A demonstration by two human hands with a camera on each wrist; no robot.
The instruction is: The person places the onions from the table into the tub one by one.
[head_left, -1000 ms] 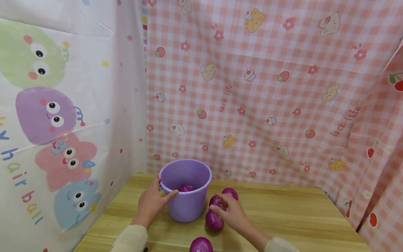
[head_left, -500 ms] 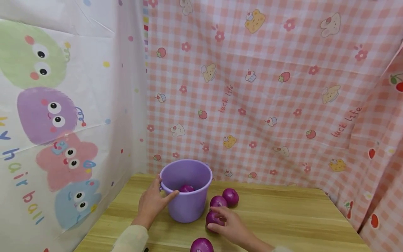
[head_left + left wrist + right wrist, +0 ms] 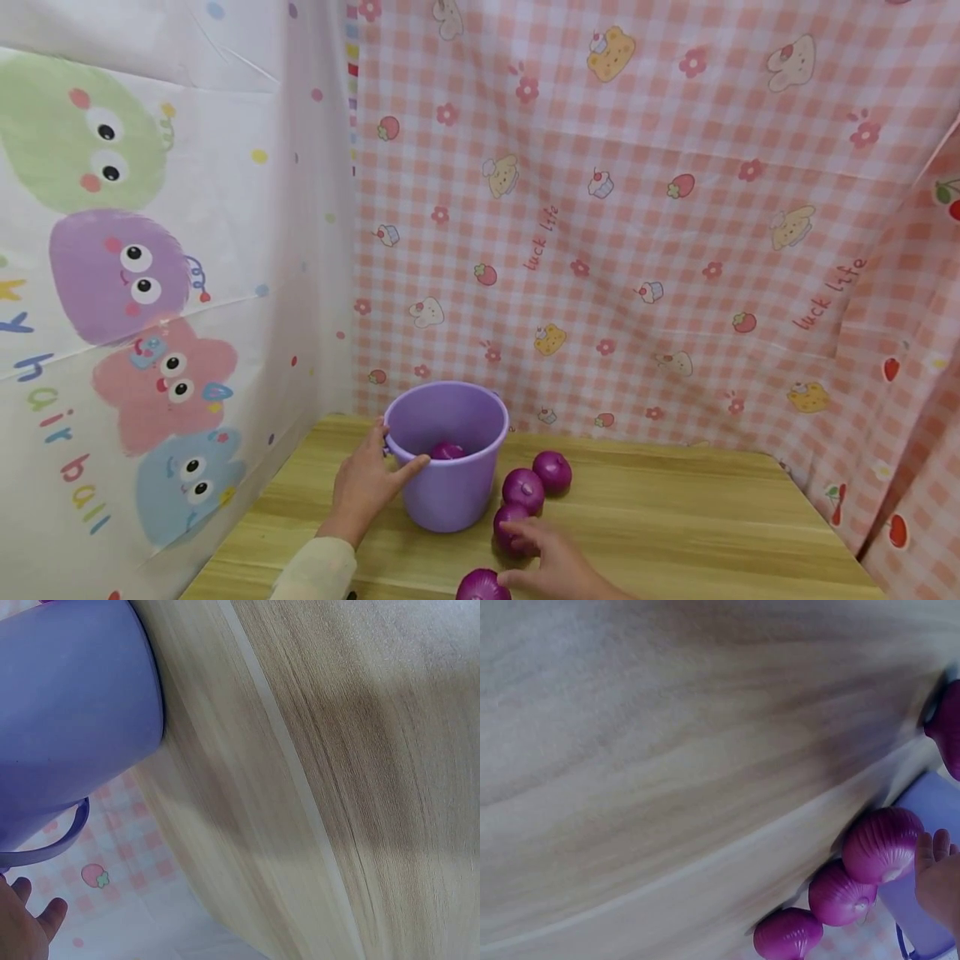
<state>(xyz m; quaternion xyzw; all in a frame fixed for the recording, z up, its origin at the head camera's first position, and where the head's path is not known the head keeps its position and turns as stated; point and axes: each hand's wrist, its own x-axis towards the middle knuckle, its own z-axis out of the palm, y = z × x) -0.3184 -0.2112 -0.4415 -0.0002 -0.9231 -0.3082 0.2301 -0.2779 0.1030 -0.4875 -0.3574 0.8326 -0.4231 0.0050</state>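
Note:
A purple bucket (image 3: 450, 496) stands upright on the wooden table, and a red onion (image 3: 448, 451) shows inside it. My left hand (image 3: 365, 483) holds the bucket's left side, its thumb at the front rim and its fingers beside the handle (image 3: 56, 844). My right hand (image 3: 558, 567), fingers relaxed and apart with nothing in them, hovers over the near onions. Its thumb overlaps the nearest onion (image 3: 482, 586) in the head view, while its fingers overlap another onion (image 3: 510, 527). Behind that lie a middle onion (image 3: 523, 490) and a far onion (image 3: 552, 472).
The wooden tabletop (image 3: 690, 525) extends to the right of the onions. A pink checked cloth (image 3: 637, 225) hangs behind the table, and a white cartoon-printed sheet (image 3: 300, 250) hangs along the left.
My right hand has moved from over the middle onions toward me, near the closest onion. My left hand has stayed at the bucket, and the onions have not moved.

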